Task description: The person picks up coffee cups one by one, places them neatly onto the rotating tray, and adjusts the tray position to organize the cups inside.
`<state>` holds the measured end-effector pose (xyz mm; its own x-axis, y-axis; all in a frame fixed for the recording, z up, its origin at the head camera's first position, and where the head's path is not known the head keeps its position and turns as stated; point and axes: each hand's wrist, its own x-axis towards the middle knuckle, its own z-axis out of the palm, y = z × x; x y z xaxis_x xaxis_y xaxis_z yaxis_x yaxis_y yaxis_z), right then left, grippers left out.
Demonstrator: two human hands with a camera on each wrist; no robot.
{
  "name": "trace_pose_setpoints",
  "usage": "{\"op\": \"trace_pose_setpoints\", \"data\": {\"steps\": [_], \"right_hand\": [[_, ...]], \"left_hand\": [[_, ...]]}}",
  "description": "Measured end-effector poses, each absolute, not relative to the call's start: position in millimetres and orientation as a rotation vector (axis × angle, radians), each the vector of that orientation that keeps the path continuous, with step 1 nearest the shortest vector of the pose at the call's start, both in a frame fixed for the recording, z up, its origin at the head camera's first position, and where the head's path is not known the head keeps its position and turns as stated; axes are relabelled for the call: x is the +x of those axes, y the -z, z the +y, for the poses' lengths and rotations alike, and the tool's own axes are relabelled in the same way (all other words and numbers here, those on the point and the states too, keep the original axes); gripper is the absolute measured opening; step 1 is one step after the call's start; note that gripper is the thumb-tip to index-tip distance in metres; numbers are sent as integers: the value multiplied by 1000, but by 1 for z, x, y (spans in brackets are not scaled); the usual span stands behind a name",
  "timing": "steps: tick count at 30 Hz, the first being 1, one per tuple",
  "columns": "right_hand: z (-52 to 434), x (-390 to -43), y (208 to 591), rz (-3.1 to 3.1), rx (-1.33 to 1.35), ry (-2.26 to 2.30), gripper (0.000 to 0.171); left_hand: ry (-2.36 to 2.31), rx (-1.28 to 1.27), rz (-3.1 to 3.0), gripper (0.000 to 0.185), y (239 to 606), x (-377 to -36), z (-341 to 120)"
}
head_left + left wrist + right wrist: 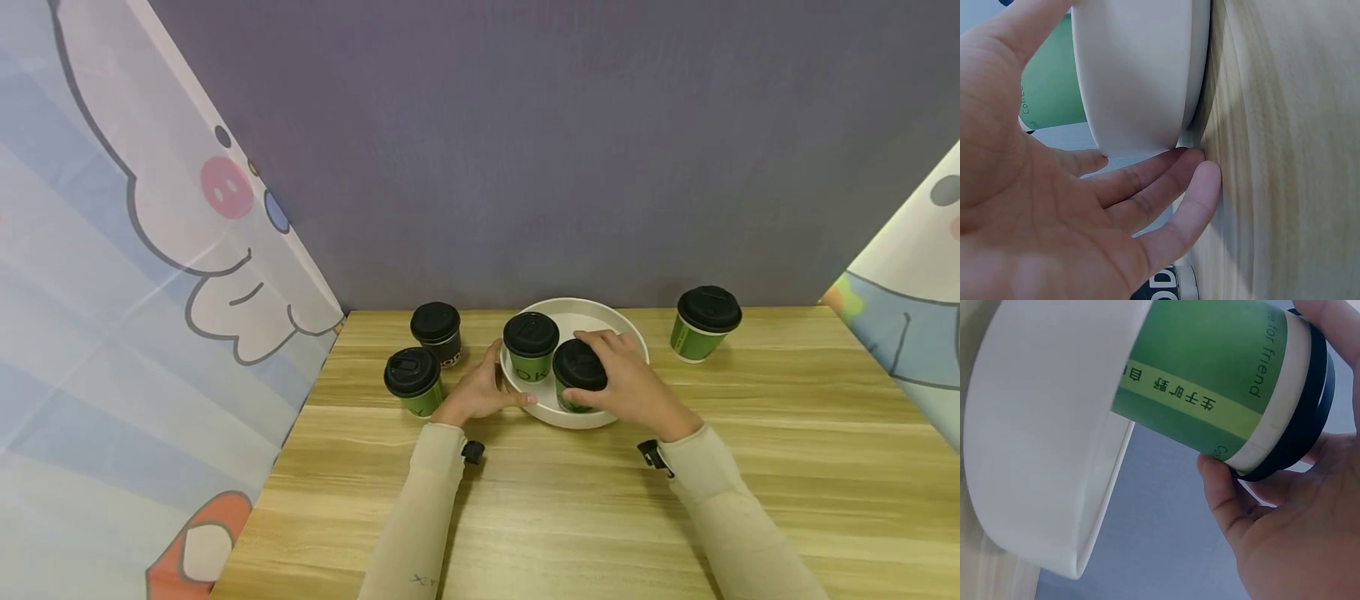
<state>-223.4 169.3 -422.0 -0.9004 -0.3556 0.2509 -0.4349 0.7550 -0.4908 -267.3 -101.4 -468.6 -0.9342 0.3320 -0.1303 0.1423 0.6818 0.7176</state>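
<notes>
Green paper cup with a black plastic lid is seen standing upright at the near edge of the white round tray, its long axis vertical and its lid upward; it is clasped from above by the right hand, whose fingers and thumb are curled round the lid rim, as the right wrist view confirms; the cup is judged light and its wall thin and easily dented, so a hold at the stiffer lid rim or just below it is thought safest, though a lid that is only pressed on could pull free; whether anything is inside cannot be told. The left hand is laid open against the tray's left outer wall, fingers nearly straight and touching both the wall and the wooden table, nothing being gripped. Just beyond the held cup, a second green cup stands upright in the tray. To the left, on the table, a green cup and behind it a dark cup are seen; a further green cup stands well apart at the far right.
</notes>
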Motion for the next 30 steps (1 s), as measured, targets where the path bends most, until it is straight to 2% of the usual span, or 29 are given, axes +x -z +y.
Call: {"op": "trace_pose_setpoints", "data": {"steps": [30], "right_hand": [[164, -219, 424, -2850, 704, -895, 97]], "left_hand": [[-1142, 407, 2628, 123, 468, -266, -103]]}}
